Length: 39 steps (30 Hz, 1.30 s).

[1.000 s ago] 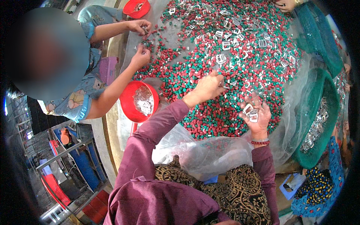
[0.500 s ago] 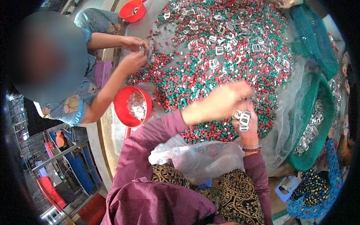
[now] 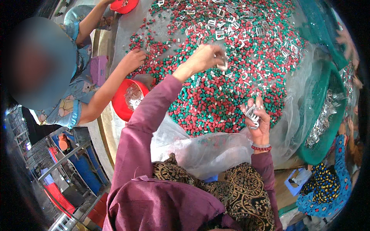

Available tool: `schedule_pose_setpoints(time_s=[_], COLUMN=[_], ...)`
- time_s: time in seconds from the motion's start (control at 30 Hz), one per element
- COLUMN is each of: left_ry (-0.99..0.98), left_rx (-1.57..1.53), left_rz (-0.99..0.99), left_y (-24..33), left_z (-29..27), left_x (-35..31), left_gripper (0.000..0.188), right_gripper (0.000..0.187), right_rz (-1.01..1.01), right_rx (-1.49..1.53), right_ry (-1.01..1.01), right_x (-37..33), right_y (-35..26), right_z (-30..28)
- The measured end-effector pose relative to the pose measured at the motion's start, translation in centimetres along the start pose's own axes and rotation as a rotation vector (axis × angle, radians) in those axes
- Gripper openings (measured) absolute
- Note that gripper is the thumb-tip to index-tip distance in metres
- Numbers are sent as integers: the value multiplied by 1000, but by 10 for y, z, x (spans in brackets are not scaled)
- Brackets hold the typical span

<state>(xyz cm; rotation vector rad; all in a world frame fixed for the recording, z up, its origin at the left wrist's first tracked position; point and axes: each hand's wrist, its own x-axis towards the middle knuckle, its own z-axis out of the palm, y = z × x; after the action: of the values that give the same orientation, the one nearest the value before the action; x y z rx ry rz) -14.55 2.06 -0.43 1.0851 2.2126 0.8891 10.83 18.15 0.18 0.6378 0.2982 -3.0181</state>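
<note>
1. Currently, I have the left hand (image 3: 208,57) just above the middle of the frame, pinching a pale metal piece (image 3: 222,64) between thumb and fingers; it is too blurred for me to tell its exact shape.
2. Right of centre, I see the right hand (image 3: 261,120) with its fingers curled around a small clutch of silver buckles (image 3: 252,114); I cannot count them.
3. As for what is done, I find gathered buckles (image 3: 323,121) lying in the green basket (image 3: 313,155) at the right of the frame. At the left, metal pieces (image 3: 133,98) sit in a red container (image 3: 119,104).
4. As for what is left, loose buckles (image 3: 219,35) lie scattered over the red and green pieces (image 3: 210,96), most thickly toward the top of the frame. Nearer the hands, I pick out fewer of them.
5. My judgement is that the work stands partway: one lot lies apart, a few are in hand, and plenty are still mixed in.
6. At upper left, a co-worker's hand (image 3: 135,60) rests at the edge of the same spread.
</note>
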Motion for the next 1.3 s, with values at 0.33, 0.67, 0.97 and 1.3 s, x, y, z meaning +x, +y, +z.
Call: schedule_pose_setpoints(time_s=[0.33, 0.67, 0.97, 1.3], left_ry=[-291, 224, 195, 53], left_rx=[-332, -85, -196, -932], left_rz=[-11, 223, 81, -91], left_y=[105, 91, 83, 59], left_z=[4, 29, 28, 14], left_x=[-73, -71, -80, -74], left_gripper=[22, 16, 13, 21], right_gripper=[35, 30, 16, 11], right_rz=[132, 112, 183, 153], right_rx=[-216, -325, -377, -479], right_ry=[155, 159, 109, 252], right_x=[11, 14, 18, 16], right_y=[26, 20, 26, 27], right_z=[-5, 27, 28, 28])
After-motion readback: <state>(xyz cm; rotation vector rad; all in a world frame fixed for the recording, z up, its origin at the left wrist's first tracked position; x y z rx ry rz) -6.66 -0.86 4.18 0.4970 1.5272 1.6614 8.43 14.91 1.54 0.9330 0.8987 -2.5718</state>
